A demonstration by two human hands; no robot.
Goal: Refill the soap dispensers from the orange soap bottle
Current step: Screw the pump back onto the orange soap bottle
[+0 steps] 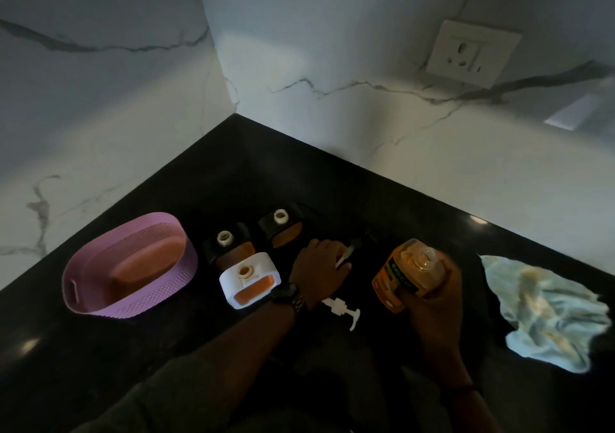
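Gripping the clear plastic bottle of orange soap [404,273] around its lower body, the right hand [436,303] is holding it upright and a little tilted, well to the right of the white rectangular soap dispenser [249,279]. The bottle is standing uncapped, its round mouth facing up, with an orange and dark label wrapping its front. The left hand [319,266], just right of the white dispenser, is pinching a thin white pump tube [342,259]; its dark far end is too dim to make out. Behind the white dispenser, two black dispensers [229,249] [283,228] are sitting with bare open necks, orange showing through their windows. The white dispenser is also sitting open. A white pump head [342,311] is lying on the black countertop [100,349] to its right, near the left wrist. A pink perforated basket [149,299] is sitting to its left, and a crumpled pale blue cloth [545,309] is lying far to its right.
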